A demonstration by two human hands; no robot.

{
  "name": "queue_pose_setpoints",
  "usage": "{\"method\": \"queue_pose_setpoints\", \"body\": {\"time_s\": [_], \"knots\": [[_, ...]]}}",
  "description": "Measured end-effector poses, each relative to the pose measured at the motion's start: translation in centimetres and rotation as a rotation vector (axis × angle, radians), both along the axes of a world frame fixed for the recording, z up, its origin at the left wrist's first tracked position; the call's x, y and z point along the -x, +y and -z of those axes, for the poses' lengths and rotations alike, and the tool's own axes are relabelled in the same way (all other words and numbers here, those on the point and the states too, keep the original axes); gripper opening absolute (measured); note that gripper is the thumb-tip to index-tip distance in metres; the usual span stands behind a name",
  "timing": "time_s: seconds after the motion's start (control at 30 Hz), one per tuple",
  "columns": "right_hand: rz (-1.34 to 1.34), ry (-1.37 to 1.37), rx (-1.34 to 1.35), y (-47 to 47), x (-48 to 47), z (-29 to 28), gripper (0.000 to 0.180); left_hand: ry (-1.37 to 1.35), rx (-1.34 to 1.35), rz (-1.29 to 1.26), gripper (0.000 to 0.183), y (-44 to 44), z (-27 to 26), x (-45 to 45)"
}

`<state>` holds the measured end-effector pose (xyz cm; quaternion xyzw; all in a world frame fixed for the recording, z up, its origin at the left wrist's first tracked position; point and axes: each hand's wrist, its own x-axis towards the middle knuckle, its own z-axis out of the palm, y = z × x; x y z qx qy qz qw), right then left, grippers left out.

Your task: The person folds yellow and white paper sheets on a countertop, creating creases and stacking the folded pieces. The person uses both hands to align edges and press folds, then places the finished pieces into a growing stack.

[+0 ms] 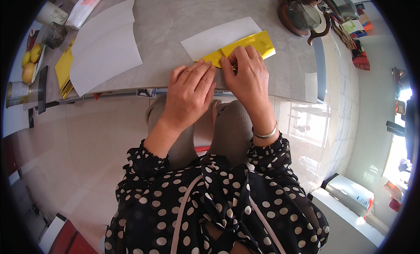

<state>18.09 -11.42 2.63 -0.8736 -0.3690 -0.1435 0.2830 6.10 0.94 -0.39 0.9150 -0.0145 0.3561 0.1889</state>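
A sheet of gold foil paper lies near the table's front edge, its white back facing up behind a folded gold strip. My left hand presses its fingertips on the left end of the strip, fingers close together. Bent over the middle of the same strip, my right hand has thumb and fingers on the foil; its fingertips are partly hidden. A crease runs across the gold between the hands. To the left lies a large white sheet, with several gold foil papers showing from under its left side.
A glass pot sits on a dark wooden tray at the back right. Along the left stand a paper cup, a tissue pack, a dark glass, a fruit plate and a tin.
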Motion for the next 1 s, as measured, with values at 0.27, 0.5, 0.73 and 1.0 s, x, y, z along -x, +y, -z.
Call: {"method": "queue_pose_setpoints", "body": {"time_s": [0.27, 0.5, 0.73, 1.0], "knots": [[0.006, 0.037, 0.027, 0.0, -0.2, 0.1, 0.021, 0.044, -0.008, -0.022, 0.037, -0.3, -0.4, -0.1], [0.03, 0.048, 0.044, 0.0, -0.2, 0.2, 0.022, 0.082, -0.042, -0.075, 0.047, -0.9, -0.2, -0.1], [0.025, 0.037, 0.033, 0.0, -0.2, 0.2, 0.023, 0.121, -0.053, -0.14, 0.056, -2.0, 0.2, 0.3], [0.029, 0.038, 0.023, 0.0, -0.2, 0.2, 0.022, 0.171, -0.038, -0.174, 0.065, -2.7, 0.3, 0.6]]}}
